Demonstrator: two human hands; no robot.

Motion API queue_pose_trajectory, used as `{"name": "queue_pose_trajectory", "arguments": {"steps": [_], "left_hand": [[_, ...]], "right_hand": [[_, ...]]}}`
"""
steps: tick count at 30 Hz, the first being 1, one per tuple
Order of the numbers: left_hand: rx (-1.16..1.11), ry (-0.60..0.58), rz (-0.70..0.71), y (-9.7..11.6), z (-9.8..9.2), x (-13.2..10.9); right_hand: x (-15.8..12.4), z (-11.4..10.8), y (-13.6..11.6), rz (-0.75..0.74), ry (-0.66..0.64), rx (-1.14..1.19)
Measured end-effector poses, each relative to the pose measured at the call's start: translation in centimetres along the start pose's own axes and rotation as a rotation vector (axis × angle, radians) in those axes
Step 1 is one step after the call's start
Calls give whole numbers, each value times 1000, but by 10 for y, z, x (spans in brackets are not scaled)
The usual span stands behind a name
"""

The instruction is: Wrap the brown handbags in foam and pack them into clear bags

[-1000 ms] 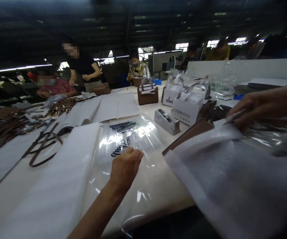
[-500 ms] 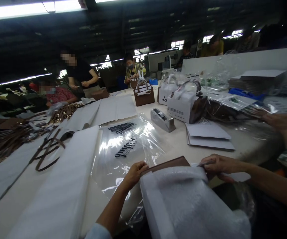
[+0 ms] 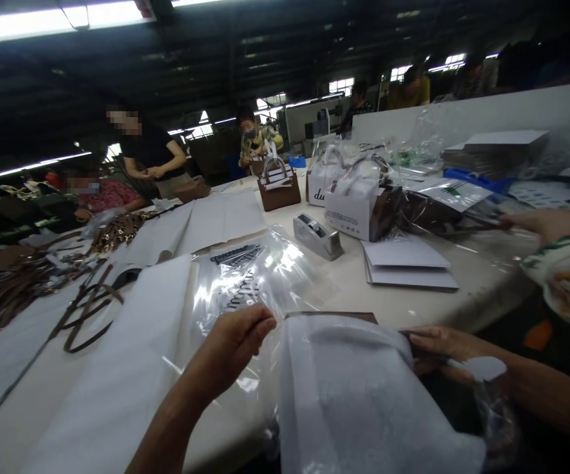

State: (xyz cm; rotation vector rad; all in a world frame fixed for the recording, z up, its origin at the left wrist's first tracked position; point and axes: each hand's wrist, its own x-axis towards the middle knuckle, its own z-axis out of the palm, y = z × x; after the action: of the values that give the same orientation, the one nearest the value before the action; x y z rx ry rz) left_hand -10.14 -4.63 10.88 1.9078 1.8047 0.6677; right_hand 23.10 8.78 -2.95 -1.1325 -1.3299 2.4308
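Observation:
In front of me is a brown handbag, its top edge (image 3: 359, 316) showing above the white wrapping sheet (image 3: 354, 388) that covers its side. My right hand (image 3: 436, 349) grips the bag's upper right corner, fingers closed around it. A white tag or flap (image 3: 485, 368) and clear plastic hang beside that wrist. My left hand (image 3: 238, 336) is closed, thumb against fingers, just left of the bag's upper left corner; anything pinched in it is too small to make out. Beneath the left hand lies a clear printed plastic bag (image 3: 216, 296) on the table.
A tape dispenser (image 3: 317, 236) and folded white cards (image 3: 408, 266) lie beyond. Wrapped handbags (image 3: 349, 214) and a brown handbag (image 3: 279, 191) stand farther back. At left are white paper sheets (image 3: 117, 355) and brown straps (image 3: 90, 309). A co-worker's hand (image 3: 542, 224) reaches in from the right.
My left hand has left the bag's upper left corner and moved left and toward me, closing. The white sheet now covers more of the brown edge. My right hand still holds its corner.

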Motion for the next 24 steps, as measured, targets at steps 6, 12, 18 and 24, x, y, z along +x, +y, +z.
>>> {"name": "queue_pose_trajectory", "arguments": {"steps": [6, 12, 18, 24], "left_hand": [[98, -248, 20, -8, 25, -6], [65, -297, 9, -3, 15, -11], [-177, -353, 16, -6, 1, -9], [-98, -276, 48, 7, -3, -1]], "right_hand": [[-18, 2, -11, -54, 14, 60], [-26, 8, -20, -179, 149, 183], [-29, 20, -14, -237, 255, 365], [-25, 31, -8, -315, 391, 296]]}}
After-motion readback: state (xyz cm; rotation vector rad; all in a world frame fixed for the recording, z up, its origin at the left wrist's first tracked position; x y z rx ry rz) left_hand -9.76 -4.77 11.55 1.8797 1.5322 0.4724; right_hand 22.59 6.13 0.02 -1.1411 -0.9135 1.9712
